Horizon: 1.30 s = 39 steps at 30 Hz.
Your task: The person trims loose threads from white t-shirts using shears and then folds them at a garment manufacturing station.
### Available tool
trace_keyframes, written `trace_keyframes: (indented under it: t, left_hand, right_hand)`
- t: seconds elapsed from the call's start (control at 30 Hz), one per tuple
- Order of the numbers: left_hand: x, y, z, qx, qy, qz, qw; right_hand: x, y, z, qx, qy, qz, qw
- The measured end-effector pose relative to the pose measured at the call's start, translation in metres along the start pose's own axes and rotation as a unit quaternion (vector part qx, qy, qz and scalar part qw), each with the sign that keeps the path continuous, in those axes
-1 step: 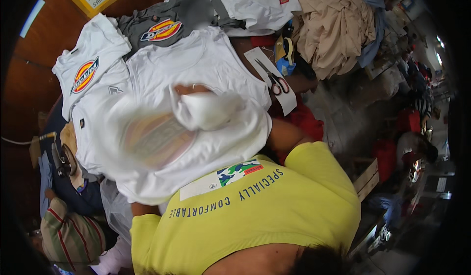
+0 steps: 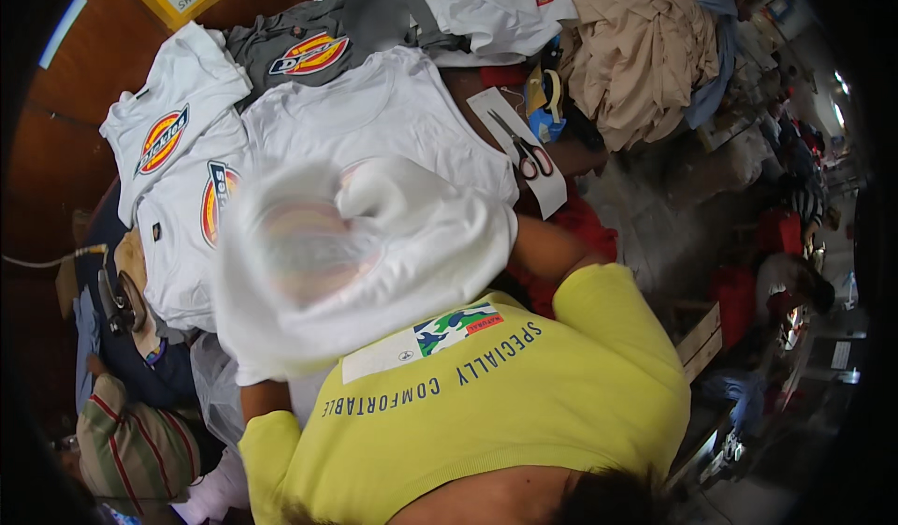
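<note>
Shirt [image 2: 421, 235], white and blurred, is just beyond the person's yellow top [image 2: 505, 385], covering the ends of both forearms [image 2: 552, 247]; both hands are hidden by it, so finger state cannot be told. Farther off lie a white sleeveless top [image 2: 444, 127], scissors [image 2: 530, 159] on a paper strip [image 2: 546, 197] to its right, and a grey shirt [image 2: 369, 20].

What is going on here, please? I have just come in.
A person in a yellow top is handling a white shirt, with both forearms reaching under it. The cloth hides the hands, and its blur suggests that it is moving. Just beyond it, a white sleeveless top lies spread out. To the right, scissors rest on a paper strip. At the lower left is another person in a striped top.
</note>
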<state>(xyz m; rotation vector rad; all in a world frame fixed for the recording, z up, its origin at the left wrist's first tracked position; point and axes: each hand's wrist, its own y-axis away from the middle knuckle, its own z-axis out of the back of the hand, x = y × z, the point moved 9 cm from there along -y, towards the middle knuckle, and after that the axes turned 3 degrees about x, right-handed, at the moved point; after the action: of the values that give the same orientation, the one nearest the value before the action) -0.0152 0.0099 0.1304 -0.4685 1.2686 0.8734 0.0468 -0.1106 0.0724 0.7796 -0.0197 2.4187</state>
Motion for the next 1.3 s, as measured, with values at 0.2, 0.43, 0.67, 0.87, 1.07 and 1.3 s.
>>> trace_keyframes:
  t: [0.2, 0.43, 0.67, 0.87, 1.07, 1.3]
  left_hand:
    - [-0.049, 0.033, 0.084, -0.096, 0.299, -0.208, 0.926]
    - [0.02, -0.01, 0.062, -0.101, -0.052, 0.113, 0.987]
    - [-0.014, 0.166, 0.203, -0.131, 0.175, -0.347, 0.912]
    - [-0.069, 0.053, 0.374, -0.401, 0.04, -0.107, 0.909]
    - [-0.05, -0.058, 0.383, -0.503, 0.02, -0.104, 0.858]
    - [0.108, 0.003, 0.164, -0.348, -0.338, -0.1, 0.869]
  right_hand:
    - [0.026, 0.007, 0.022, 0.343, -0.023, 0.124, 0.931]
    - [0.015, 0.028, 0.155, -0.119, -0.495, 0.122, 0.852]
    - [0.007, 0.123, 0.251, -0.273, -0.447, 0.243, 0.817]
    - [-0.073, 0.01, 0.336, -0.166, -0.217, 0.102, 0.957]
    - [-0.128, -0.036, 0.382, -0.545, -0.273, 0.081, 0.789]
    - [-0.115, -0.02, 0.042, -0.1, -0.072, 0.056, 0.991]
